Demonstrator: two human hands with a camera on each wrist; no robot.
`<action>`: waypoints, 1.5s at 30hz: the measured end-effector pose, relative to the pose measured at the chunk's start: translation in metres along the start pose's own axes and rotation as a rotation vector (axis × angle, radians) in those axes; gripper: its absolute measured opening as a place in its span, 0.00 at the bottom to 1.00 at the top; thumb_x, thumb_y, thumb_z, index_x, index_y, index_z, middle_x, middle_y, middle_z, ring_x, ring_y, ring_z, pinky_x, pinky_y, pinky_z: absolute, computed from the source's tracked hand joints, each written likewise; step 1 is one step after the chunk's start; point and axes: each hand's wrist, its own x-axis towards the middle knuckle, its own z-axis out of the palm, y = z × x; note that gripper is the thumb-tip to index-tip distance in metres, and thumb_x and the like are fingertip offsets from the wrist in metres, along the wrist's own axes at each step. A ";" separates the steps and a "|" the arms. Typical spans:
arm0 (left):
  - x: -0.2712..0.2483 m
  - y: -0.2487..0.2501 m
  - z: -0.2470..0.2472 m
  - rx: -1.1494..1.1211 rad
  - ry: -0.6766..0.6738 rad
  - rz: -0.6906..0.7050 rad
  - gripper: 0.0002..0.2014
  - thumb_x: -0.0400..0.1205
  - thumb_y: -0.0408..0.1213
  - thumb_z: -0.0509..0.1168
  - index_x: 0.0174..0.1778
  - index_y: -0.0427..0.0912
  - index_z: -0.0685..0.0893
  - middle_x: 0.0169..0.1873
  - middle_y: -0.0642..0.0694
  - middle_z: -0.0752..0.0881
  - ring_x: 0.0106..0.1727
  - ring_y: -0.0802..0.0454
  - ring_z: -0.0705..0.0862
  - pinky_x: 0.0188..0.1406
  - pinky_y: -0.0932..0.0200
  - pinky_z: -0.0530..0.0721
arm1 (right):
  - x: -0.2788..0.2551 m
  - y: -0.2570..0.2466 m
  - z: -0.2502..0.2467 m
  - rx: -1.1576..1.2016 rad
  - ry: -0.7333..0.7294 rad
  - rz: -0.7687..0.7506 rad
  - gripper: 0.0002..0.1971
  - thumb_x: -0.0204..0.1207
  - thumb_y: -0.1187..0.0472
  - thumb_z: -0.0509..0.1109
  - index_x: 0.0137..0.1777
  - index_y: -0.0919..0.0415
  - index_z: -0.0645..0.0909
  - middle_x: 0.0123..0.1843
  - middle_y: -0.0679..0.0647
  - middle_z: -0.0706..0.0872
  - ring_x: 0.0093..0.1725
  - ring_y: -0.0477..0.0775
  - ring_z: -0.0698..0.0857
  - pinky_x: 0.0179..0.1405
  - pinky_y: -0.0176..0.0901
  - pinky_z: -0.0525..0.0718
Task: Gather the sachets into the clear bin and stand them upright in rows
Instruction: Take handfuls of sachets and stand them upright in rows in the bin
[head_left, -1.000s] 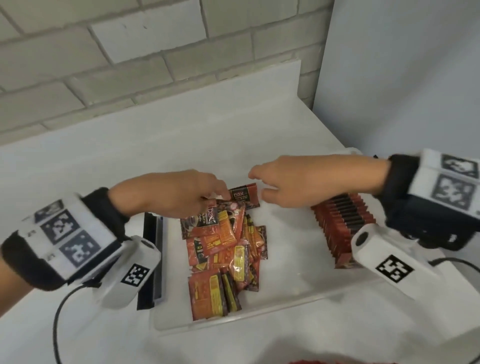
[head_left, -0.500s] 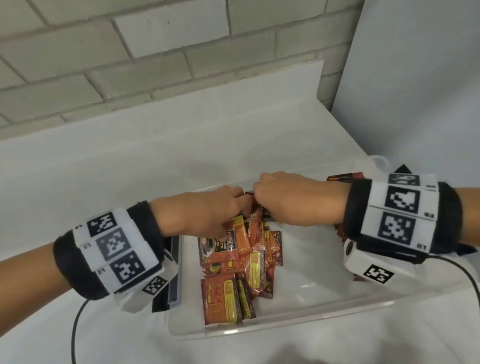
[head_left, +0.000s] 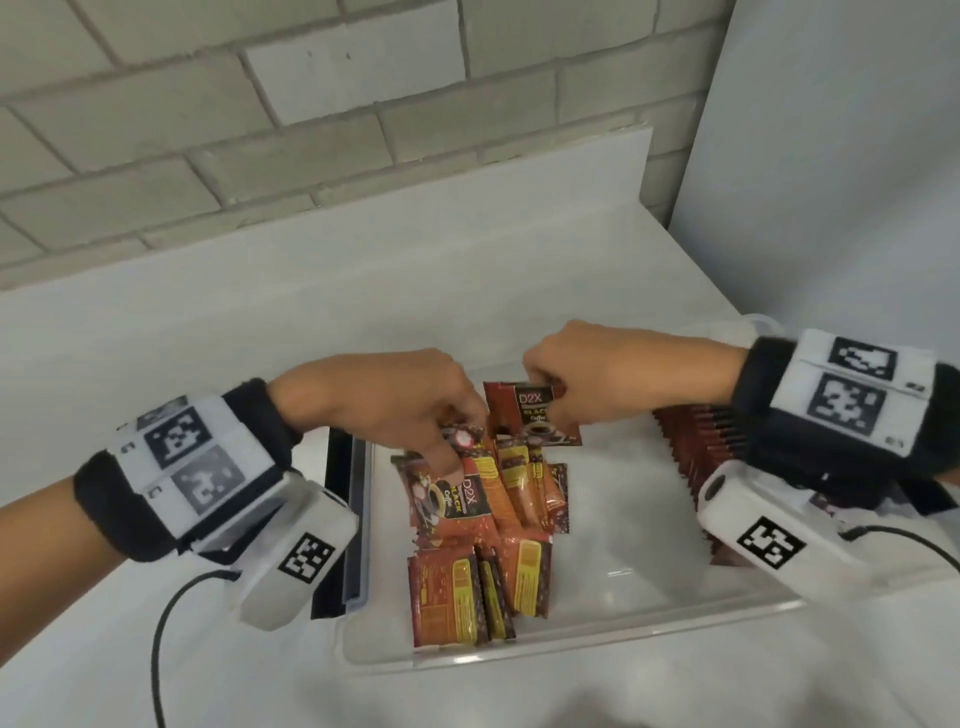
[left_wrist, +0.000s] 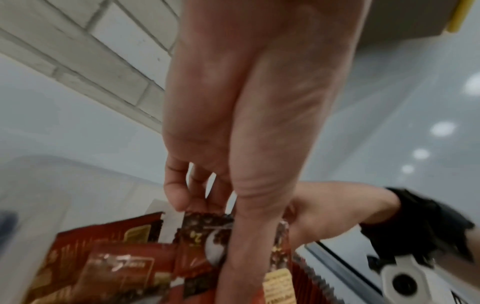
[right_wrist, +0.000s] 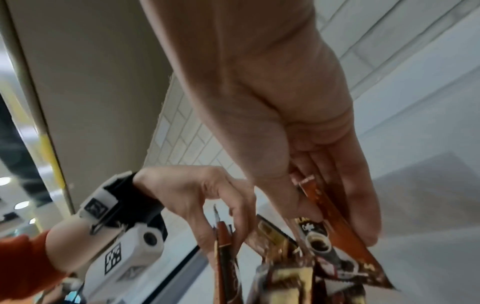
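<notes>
A clear plastic bin (head_left: 597, 631) sits low in the centre of the head view on a white counter (head_left: 260, 291). The right hand (head_left: 597, 374), right of centre, pinches the top edge of a dark red coffee sachet (head_left: 530, 415) between curled fingers (right_wrist: 363, 205) and thumb, holding it above the bin. The left hand (head_left: 395, 405), left of centre, pinches another red sachet (head_left: 462, 436) at the top of a loose pile of red and orange sachets (head_left: 483, 530) lying flat in the bin's left half. Along the bin's right side a row of dark red sachets (head_left: 696, 447) stands upright, partly hidden behind the right wrist. A dark flat object (head_left: 337, 519) lies just beside the bin's left wall.
</notes>
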 end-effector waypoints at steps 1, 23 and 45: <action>-0.003 0.000 -0.005 -0.045 0.017 -0.003 0.08 0.74 0.43 0.76 0.46 0.48 0.89 0.34 0.58 0.86 0.37 0.59 0.83 0.34 0.68 0.74 | -0.004 0.003 -0.005 0.051 0.039 -0.005 0.08 0.77 0.59 0.71 0.51 0.62 0.80 0.39 0.53 0.85 0.35 0.51 0.81 0.25 0.39 0.71; 0.052 0.035 -0.021 -1.330 0.580 0.062 0.19 0.86 0.34 0.60 0.73 0.40 0.67 0.65 0.39 0.83 0.60 0.47 0.87 0.49 0.50 0.89 | -0.034 0.042 -0.020 1.428 0.415 -0.124 0.24 0.77 0.36 0.52 0.64 0.46 0.77 0.61 0.52 0.89 0.60 0.49 0.88 0.60 0.48 0.86; 0.082 0.036 0.006 -1.856 0.397 0.390 0.18 0.84 0.43 0.58 0.70 0.50 0.79 0.65 0.36 0.84 0.63 0.33 0.84 0.50 0.29 0.85 | -0.017 0.058 -0.002 1.020 0.631 0.004 0.32 0.71 0.47 0.76 0.74 0.51 0.70 0.64 0.50 0.83 0.59 0.46 0.86 0.59 0.41 0.85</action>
